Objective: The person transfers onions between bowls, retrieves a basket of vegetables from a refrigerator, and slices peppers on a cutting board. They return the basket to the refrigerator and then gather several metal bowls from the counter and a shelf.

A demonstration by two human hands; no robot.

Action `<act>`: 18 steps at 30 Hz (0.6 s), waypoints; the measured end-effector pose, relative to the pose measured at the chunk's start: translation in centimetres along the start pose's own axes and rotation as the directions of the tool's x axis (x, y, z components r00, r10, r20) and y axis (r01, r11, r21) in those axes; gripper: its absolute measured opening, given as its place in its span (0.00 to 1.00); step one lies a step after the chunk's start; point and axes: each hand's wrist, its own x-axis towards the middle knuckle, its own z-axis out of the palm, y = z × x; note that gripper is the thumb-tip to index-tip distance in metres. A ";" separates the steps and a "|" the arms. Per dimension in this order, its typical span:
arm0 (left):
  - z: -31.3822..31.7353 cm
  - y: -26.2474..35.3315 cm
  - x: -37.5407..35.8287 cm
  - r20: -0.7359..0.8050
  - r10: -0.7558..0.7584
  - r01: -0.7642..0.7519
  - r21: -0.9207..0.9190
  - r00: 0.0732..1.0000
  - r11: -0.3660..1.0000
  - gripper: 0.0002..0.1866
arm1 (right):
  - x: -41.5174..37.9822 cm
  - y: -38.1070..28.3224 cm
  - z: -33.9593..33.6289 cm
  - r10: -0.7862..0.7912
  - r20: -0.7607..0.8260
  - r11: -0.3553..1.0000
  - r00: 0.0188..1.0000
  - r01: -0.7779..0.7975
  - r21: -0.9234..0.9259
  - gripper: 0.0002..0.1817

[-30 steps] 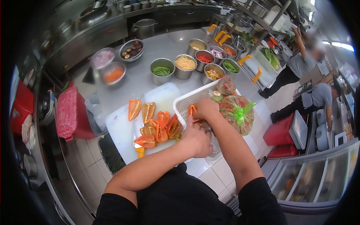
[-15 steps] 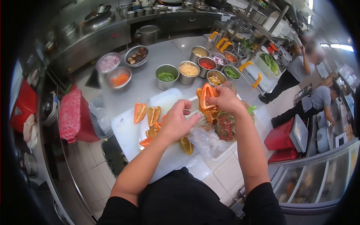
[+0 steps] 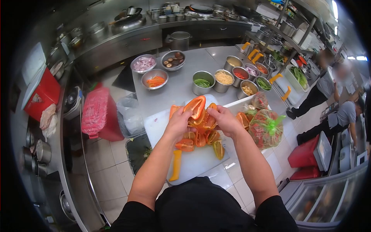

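Both my hands are over a white cutting board [image 3: 156, 129]. My left hand [image 3: 178, 123] pinches a cut orange bell pepper piece [image 3: 197, 106], its hollow side showing. My right hand [image 3: 227, 121] has its fingers closed on more orange bell pepper pieces [image 3: 208, 120], right beside the left hand's piece. Below them, several bell pepper pieces [image 3: 185, 145] lie on the board, along with a greenish-yellow pepper piece [image 3: 218, 149]. A knife's yellow handle [image 3: 176, 165] points toward me at the board's near side; its blade is hidden under the peppers and my arm.
At the board's right, a white basket [image 3: 240, 103] bears a clear bag of peppers [image 3: 266, 129] tied in green. Metal bowls of chopped onion [image 3: 143, 63] and carrot [image 3: 155, 81] stand on the steel table, with several ingredient pots [image 3: 203, 82]. Two people work at the far right.
My right hand has come from over the basket to the board with pepper pieces. My left hand, open before, now grips a piece too. The camera view has shifted.
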 end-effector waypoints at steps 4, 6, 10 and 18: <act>-3.1 -1.1 -0.3 -0.023 0.012 -0.016 -0.155 1.000 0.988 0.21 | 0.3 0.7 2.1 -0.227 -0.096 0.767 0.969 0.117 -0.630 0.32; -3.5 -1.5 -0.5 -0.020 0.026 -0.029 -0.191 0.999 0.981 0.20 | 0.5 1.1 3.5 -0.264 -0.076 0.801 0.962 0.175 -0.572 0.34; -3.8 -2.3 -0.9 -0.007 0.012 -0.013 -0.282 1.000 0.959 0.20 | 1.7 2.2 4.5 -0.164 -0.026 0.930 0.986 0.146 -0.338 0.24; -8.2 -3.1 -1.7 -0.157 -0.010 -0.006 -0.105 0.988 0.994 0.15 | 2.3 4.1 4.3 -0.212 -0.160 0.972 0.964 0.191 -0.138 0.17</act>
